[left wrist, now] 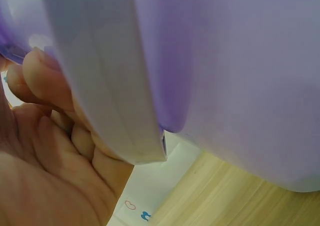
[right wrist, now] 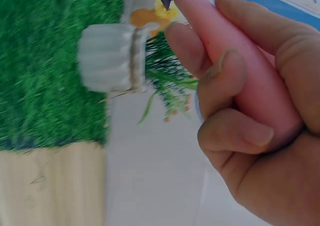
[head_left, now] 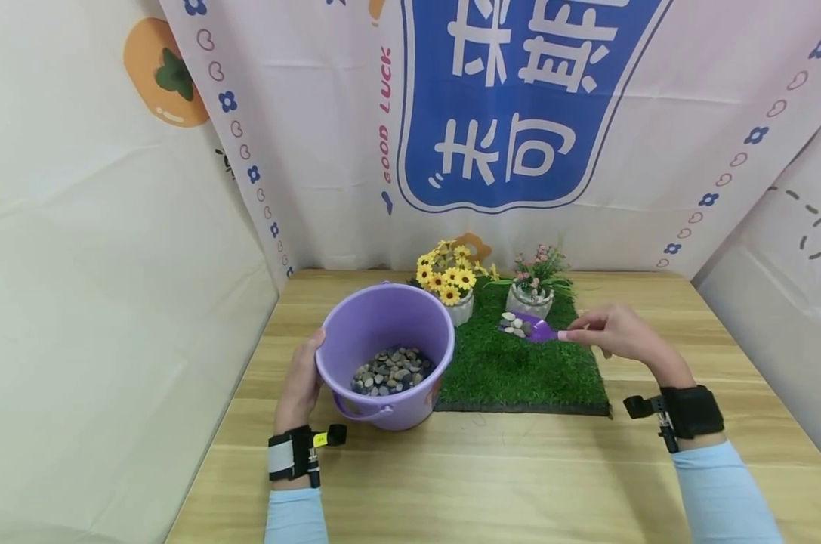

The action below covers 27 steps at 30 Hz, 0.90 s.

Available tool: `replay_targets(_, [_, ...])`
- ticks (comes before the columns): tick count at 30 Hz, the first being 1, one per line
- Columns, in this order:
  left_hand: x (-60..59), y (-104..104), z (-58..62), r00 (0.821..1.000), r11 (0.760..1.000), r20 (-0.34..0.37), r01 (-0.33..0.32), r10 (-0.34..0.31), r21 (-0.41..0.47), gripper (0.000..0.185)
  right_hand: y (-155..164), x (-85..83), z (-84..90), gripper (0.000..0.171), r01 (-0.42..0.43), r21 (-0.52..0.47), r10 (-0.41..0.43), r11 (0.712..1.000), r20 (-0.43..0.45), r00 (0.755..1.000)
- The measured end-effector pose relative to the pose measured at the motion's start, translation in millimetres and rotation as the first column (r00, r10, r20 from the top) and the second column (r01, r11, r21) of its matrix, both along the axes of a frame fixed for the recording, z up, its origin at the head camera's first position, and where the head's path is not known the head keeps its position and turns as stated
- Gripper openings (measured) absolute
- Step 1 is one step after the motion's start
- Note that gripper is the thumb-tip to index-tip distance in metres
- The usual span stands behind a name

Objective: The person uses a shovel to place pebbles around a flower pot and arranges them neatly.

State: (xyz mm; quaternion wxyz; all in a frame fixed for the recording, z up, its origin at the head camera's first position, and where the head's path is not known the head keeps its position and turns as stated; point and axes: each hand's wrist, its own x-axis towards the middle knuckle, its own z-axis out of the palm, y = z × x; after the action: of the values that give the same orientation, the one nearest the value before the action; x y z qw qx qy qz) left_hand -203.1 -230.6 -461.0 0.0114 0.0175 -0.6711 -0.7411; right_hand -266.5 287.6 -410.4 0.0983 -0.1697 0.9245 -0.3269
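Observation:
A purple bucket (head_left: 410, 404) stands tilted towards me on the table, grey and brown pebbles (head_left: 393, 370) heaped inside. My left hand (head_left: 300, 381) grips its left rim; the left wrist view shows curled fingers (left wrist: 47, 80) beside the pale handle (left wrist: 107, 75). In my right hand (head_left: 617, 331) is a small toy shovel, its purple scoop (head_left: 541, 329) over the grass mat and carrying several pebbles (head_left: 516, 325). The right wrist view has the fingers wrapped round its pink handle (right wrist: 235, 60), with most of the scoop out of frame.
An artificial grass mat (head_left: 519, 385) lies right of the bucket on the wooden table (head_left: 519, 468). At its back stand a white pot of yellow flowers (head_left: 461, 310) and a white pot of pink flowers (head_left: 529, 302). A printed curtain (head_left: 335, 151) hangs behind.

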Motion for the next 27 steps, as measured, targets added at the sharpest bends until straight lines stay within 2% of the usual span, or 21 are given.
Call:
replay_targets(5, [0.0, -1.2, 0.2, 1.0, 1.0, 0.008, 0.007, -0.007, -0.01, 0.056, 6.4, -0.5, -14.5, 0.036, 0.038, 0.04, -0.039, 0.998, 0.032, 0.999])
replay_targets(11, [-0.1, -2.6, 0.3, 1.0, 1.0, -0.003, 0.019, -0.019, 0.003, 0.057, 10.2, -3.9, -24.9, 0.039, 0.042, 0.055, -0.043, 0.998, 0.02, 0.999])
replay_targets(20, [2.6, -2.6, 2.5, 1.0, 1.0, 0.003, 0.01, -0.01, 0.006, 0.053, 14.8, -8.5, -31.8, 0.037, 0.039, 0.072, -0.043, 0.997, 0.06, 0.997])
replay_targets(27, [6.5, -1.2, 11.2, 0.999, 0.999, 0.0, 0.038, -0.038, 0.0, 0.051, 15.7, -11.9, -32.6, 0.038, 0.028, 0.084, -0.036, 0.996, 0.098, 0.995])
